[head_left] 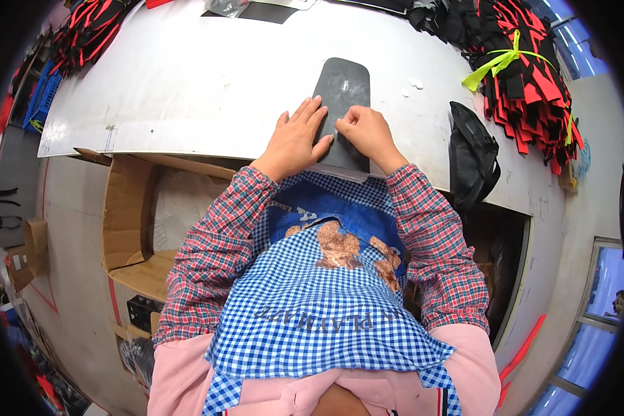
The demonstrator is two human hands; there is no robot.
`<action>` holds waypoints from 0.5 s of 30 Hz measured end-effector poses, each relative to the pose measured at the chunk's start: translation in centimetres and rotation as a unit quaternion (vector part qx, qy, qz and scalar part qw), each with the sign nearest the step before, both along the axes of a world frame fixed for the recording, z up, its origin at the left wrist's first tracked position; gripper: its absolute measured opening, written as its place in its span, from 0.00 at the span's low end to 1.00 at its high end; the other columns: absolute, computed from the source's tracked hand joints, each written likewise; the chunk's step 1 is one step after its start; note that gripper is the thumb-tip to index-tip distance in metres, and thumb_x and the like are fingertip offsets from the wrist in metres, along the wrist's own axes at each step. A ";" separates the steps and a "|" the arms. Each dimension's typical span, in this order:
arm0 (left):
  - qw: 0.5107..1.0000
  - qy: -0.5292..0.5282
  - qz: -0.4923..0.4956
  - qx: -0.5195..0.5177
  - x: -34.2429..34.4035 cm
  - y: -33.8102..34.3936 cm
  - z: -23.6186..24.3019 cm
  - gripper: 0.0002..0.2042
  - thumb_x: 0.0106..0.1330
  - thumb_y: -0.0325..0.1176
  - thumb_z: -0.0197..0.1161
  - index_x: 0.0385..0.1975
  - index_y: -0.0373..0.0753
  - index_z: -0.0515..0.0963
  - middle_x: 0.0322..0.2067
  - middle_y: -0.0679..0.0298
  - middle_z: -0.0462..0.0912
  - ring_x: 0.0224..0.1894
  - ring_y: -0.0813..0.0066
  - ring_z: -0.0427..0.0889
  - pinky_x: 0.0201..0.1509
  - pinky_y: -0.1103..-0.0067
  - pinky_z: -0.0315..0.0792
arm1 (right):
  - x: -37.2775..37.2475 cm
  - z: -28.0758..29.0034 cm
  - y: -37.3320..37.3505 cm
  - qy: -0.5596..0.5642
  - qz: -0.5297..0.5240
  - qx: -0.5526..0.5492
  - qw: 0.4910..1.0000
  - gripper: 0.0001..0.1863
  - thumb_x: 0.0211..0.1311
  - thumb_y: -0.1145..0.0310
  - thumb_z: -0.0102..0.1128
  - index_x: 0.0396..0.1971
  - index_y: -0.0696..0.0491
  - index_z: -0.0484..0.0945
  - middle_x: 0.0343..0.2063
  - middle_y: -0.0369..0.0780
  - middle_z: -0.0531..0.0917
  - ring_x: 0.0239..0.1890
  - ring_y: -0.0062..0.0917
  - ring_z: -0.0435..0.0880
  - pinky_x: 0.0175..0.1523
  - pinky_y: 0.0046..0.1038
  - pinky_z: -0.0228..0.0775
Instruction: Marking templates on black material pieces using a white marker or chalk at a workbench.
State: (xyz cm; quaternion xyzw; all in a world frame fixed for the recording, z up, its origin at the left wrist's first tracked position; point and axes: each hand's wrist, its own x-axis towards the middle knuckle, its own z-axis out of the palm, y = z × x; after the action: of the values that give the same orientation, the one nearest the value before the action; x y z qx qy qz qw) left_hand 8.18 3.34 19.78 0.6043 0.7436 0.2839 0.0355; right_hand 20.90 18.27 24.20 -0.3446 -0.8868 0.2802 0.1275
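Note:
A dark grey flat panel (344,84) with a rounded far end lies on the white table in front of me, its near end reaching the table's front edge. Clear plastic (341,171) shows under that near end. My left hand (292,144) rests on the panel's left side, fingers stretched out and fingertips touching it. On the right side, my right hand (369,134) is closed over the panel, thumb and forefinger pinched together. Whatever sits between those fingers, if anything, is hidden or too small to make out.
Right of the panel, a black fabric pouch (470,154) hangs over the edge of the white table (187,90). A bundle of black and red strips (527,90) is tied with yellow ribbon. Small white pieces (414,84) lie nearby. Below the table stands an open cardboard box (126,215).

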 end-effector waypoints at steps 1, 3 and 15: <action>1.000 0.002 -0.001 0.001 0.0 0.0 0.0 0.30 0.71 0.47 0.55 0.67 0.36 0.65 0.73 0.51 0.59 0.76 0.55 0.56 0.73 0.48 0.55 | 0.1 0.4 0.2 -0.007 0.019 -0.035 0.999 0.13 0.54 0.60 0.63 0.23 0.57 0.81 0.19 0.42 0.83 0.24 0.29 0.83 0.33 0.30 0.74; 1.000 0.000 0.001 -0.010 0.0 -0.1 0.1 0.29 0.71 0.46 0.56 0.68 0.38 0.64 0.73 0.52 0.58 0.76 0.54 0.54 0.74 0.51 0.54 | 0.4 0.6 0.3 -0.013 0.036 -0.069 0.997 0.13 0.54 0.60 0.63 0.24 0.56 0.82 0.21 0.43 0.84 0.26 0.32 0.85 0.35 0.32 0.75; 1.000 -0.008 0.000 -0.005 -0.1 -0.1 -0.2 0.29 0.71 0.46 0.57 0.68 0.38 0.64 0.73 0.52 0.58 0.76 0.54 0.55 0.73 0.51 0.55 | -1.7 -0.6 3.1 0.135 -0.078 -0.082 0.984 0.13 0.58 0.61 0.63 0.27 0.57 0.82 0.23 0.41 0.85 0.27 0.29 0.84 0.36 0.30 0.75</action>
State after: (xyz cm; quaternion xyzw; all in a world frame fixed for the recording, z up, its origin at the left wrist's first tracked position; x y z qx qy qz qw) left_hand 8.06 3.26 19.62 0.6016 0.7449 0.2848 0.0444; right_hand 19.21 21.36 23.65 -0.3812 -0.8059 0.3847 0.2394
